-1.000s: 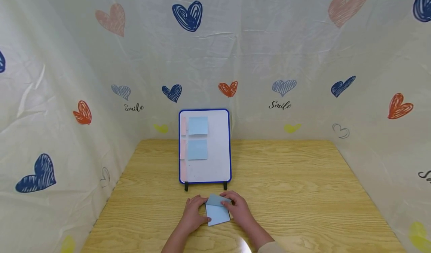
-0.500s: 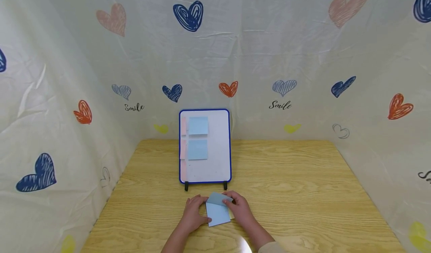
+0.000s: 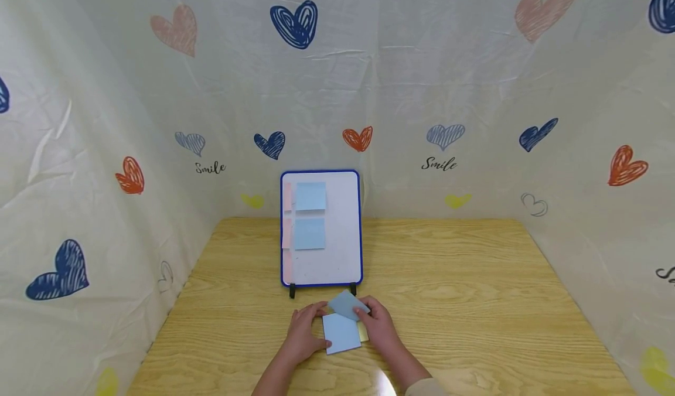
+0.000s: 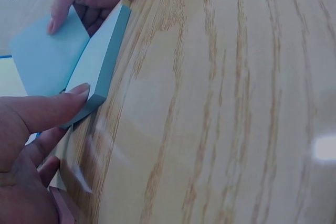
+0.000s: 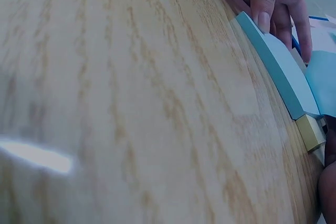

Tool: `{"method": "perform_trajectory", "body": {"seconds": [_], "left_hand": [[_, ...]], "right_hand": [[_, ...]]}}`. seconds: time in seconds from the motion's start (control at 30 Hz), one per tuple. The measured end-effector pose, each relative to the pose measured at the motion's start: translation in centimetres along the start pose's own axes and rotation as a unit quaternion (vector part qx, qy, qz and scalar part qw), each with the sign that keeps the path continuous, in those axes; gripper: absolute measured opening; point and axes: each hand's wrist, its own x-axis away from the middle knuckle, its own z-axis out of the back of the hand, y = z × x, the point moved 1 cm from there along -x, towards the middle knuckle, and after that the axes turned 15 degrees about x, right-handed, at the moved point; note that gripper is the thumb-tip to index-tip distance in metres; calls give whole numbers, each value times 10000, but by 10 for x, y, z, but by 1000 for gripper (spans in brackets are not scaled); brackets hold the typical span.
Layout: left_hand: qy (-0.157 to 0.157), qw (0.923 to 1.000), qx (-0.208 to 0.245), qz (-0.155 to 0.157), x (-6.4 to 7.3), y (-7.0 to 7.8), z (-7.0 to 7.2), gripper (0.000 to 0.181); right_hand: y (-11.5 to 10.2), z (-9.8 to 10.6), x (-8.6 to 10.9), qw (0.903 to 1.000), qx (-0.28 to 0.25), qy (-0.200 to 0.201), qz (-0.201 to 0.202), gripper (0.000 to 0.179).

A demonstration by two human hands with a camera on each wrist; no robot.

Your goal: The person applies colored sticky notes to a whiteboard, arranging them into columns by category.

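Note:
A thick pad of light blue sticky notes (image 3: 341, 333) sits in front of the whiteboard. My left hand (image 3: 303, 333) grips it at the left, thumb on the near corner (image 4: 79, 90) and fingers along the far side. One blue sticky note (image 3: 348, 305) is lifted at the pad's far edge, overlapping it in the head view. My right hand (image 3: 381, 325) pinches this sheet by its right corner, thumb on top. Beside the blue pad, partly under my right hand, is a small yellow pad (image 5: 311, 132). A pink pad (image 4: 63, 208) shows beneath my left hand.
A blue-framed whiteboard (image 3: 343, 226) stands on black feet (image 3: 292, 291) just behind the hands. Two blue notes (image 3: 310, 234) and several narrow pink notes (image 3: 287, 232) are stuck to its left side. A heart-printed curtain (image 3: 401, 79) surrounds the wooden table (image 3: 448, 279).
The right hand has drawn the top blue note up and to the right, turning it away from the pad. More of the yellow pad shows. The left hand has stayed in place.

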Motion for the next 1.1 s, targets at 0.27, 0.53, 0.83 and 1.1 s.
{"method": "perform_trajectory", "body": {"seconds": [0.27, 0.53, 0.83, 1.1], "left_hand": [[-24, 9999, -152, -31, 2, 4, 0, 65], [-203, 9981, -567, -138, -1, 7, -1, 56], [-203, 9966, -776, -173, -1, 11, 5, 56], [-170, 9967, -789, 43, -3, 8, 7, 55]], "right_hand": [[6, -3, -3, 9993, -241, 275, 97, 10], [-25, 6, 4, 9986, -378, 336, -152, 8], [-25, 4, 1, 9986, -393, 352, -41, 9], [3, -6, -7, 9977, -478, 481, 85, 11]]}}
